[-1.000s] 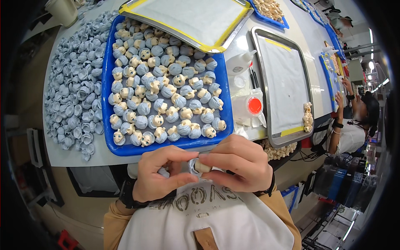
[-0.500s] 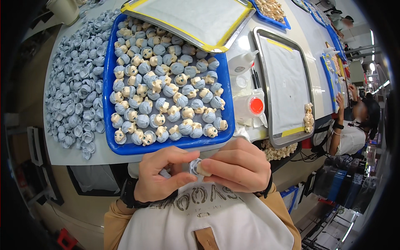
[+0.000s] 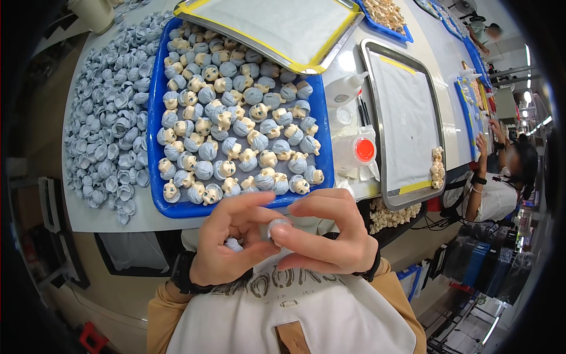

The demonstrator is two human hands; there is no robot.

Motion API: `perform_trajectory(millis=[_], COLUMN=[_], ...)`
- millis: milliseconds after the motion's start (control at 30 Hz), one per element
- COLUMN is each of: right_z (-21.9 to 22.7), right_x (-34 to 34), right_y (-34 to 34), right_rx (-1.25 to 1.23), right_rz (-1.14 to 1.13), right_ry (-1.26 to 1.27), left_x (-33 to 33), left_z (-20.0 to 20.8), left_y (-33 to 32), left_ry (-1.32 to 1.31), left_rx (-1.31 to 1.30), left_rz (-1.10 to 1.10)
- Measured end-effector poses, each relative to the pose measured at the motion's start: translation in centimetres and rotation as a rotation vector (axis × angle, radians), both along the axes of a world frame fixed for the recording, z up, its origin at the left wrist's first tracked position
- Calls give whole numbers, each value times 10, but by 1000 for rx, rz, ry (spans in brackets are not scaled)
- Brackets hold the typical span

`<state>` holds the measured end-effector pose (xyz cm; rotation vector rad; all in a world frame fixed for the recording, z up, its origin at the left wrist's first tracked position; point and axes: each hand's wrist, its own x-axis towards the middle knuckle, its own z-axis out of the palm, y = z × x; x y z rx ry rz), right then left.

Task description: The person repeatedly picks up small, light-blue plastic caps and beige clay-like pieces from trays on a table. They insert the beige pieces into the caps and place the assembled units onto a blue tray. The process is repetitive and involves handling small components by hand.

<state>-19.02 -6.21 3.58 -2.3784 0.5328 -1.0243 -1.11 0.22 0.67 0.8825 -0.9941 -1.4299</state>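
Close to my chest, below the tray's front edge, both hands meet at a small doll head with pale blue hair, mostly hidden behind my right thumb. My right hand presses the thumb against it, its index finger lifted and bent above. My left hand has its index finger and thumb apart, while its curled inner fingers reach the head. A second pale blue hair piece is tucked in the left palm. Beyond, a blue tray holds rows of doll heads with blue hair.
Loose blue hair pieces are heaped left of the tray. A paper-lined metal tray overlaps its far edge; another metal tray lies right. Between stand a squeeze bottle and a red-topped container. A co-worker sits at right.
My right fingers have spread and lifted off the cream part of the doll head, leaving the thumb on it. My left index finger has straightened and risen. The trays have stayed put.
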Motion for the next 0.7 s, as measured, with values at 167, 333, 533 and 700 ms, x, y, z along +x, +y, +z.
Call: perform_trajectory(millis=[167, 333, 533, 700], right_z=[-4, -10, -7, -8], right_x=[-2, 1, -2, -2], right_y=[3, 2, 1, 3], right_rx=[347, 456, 409, 349], right_rz=[-26, 31, 25, 19], right_ry=[-118, -114, -44, -69], left_x=[8, 11, 14, 14], left_z=[-5, -9, -7, -10], left_y=[0, -4, -2, -1], left_ry=[-123, -222, -182, -175], left_rx=[-166, -288, -257, -283], left_rz=[-40, -17, -43, -40])
